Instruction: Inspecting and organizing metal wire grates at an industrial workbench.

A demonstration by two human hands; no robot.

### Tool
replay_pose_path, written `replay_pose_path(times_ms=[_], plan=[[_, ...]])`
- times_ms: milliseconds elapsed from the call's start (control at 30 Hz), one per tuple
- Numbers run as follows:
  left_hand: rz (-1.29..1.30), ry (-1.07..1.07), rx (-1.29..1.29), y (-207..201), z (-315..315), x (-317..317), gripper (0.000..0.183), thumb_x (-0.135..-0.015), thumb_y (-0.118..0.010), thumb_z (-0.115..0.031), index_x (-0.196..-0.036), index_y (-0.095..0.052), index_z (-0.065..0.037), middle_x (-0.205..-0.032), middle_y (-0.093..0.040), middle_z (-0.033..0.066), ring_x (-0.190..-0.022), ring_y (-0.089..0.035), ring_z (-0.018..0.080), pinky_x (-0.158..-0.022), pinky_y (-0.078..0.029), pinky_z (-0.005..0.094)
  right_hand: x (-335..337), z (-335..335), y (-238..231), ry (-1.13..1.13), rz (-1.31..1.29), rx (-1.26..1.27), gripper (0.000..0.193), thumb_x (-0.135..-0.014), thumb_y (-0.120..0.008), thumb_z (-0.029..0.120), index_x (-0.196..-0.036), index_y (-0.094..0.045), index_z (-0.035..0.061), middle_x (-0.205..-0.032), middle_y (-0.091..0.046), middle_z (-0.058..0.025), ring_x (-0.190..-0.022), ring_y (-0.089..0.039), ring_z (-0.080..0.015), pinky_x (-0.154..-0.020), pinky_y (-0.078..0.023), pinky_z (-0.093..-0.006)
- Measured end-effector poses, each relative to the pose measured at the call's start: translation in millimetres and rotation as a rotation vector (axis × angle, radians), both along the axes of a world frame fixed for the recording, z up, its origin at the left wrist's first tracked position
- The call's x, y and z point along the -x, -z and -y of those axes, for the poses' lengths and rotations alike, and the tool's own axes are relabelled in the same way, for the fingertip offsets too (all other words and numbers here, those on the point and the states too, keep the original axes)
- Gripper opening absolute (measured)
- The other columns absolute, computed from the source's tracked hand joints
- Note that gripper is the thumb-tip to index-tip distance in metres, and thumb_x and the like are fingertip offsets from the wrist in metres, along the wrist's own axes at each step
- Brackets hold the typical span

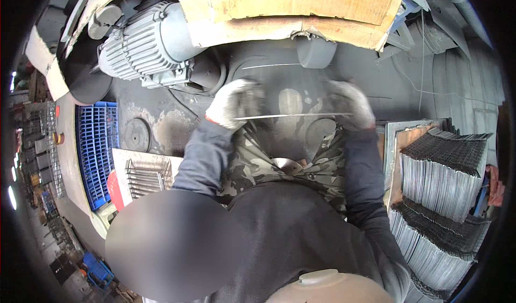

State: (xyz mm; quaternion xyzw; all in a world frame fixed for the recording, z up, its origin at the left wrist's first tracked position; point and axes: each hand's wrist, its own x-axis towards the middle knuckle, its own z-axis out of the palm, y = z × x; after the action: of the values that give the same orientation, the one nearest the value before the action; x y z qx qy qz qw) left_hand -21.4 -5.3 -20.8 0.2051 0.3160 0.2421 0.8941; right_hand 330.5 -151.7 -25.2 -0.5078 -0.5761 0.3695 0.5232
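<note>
A thin metal piece [293, 115], showing as a bright straight line, spans the gap between my two gloved hands in front of my lap. My left hand [236, 103], in a white glove, is closed at its left end. At the other end my right hand [352, 104], also gloved in white, grips it. Motion blurs the fingers of both hands. Farther off lies a second bright line [271, 66]; I cannot tell whether it belongs to the same piece. Just beyond the hands is a grey rounded block [316, 53], under the cardboard edge.
A grey electric motor [142, 45] stands at the far left. Cardboard [301, 4] overhangs the far side. To the left are a blue plastic crate [98, 152] and a board with several thin rods [145, 175]. Tall stacks of thin metal pieces [438, 179] rise at my right.
</note>
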Motion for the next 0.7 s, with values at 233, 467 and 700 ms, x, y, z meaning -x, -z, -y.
replay_pose_path(times_ms=[233, 467, 700], plan=[[-0.135, -0.570, -0.083, -50.8, 44.0, 135.0, 0.027, -0.098, -0.062, -0.012, -0.120, -0.070, 0.003, -0.112, -0.077, 0.0169, -0.095, -0.076, 0.0283, -0.080, -0.065, 0.0395, 133.9, -30.5, -82.4, -0.254, -0.868, 0.662, 0.033, -0.107, -0.061, 0.012, -0.139, -0.061, 0.0021, -0.094, -0.075, -0.0156, -0.076, -0.071, -0.0214, -0.059, -0.058, -0.0309], [-0.174, -0.383, -0.203, -135.6, 95.1, 95.9, 0.034, -0.093, -0.067, -0.005, -0.126, -0.066, 0.003, -0.103, -0.074, 0.0121, -0.087, -0.073, 0.0176, -0.072, -0.061, 0.0285, 106.4, 29.9, -139.4, 0.175, 0.352, 0.246, 0.061, -0.094, -0.083, 0.024, -0.142, -0.058, -0.0034, -0.122, -0.074, -0.0169, -0.109, -0.074, -0.0331, -0.098, -0.058, -0.0420], [-0.011, 0.370, -0.730, -188.1, 104.3, -0.4, 0.042, -0.099, -0.065, -0.019, -0.136, -0.060, 0.000, -0.111, -0.070, 0.0055, -0.099, -0.063, 0.0088, -0.088, -0.053, 0.0254, 91.1, 64.0, -179.8, -0.060, 0.166, 0.179, 0.053, -0.088, -0.086, 0.020, -0.130, -0.064, -0.0032, -0.111, -0.075, -0.0195, -0.106, -0.073, -0.0180, -0.092, -0.057, -0.0352]])
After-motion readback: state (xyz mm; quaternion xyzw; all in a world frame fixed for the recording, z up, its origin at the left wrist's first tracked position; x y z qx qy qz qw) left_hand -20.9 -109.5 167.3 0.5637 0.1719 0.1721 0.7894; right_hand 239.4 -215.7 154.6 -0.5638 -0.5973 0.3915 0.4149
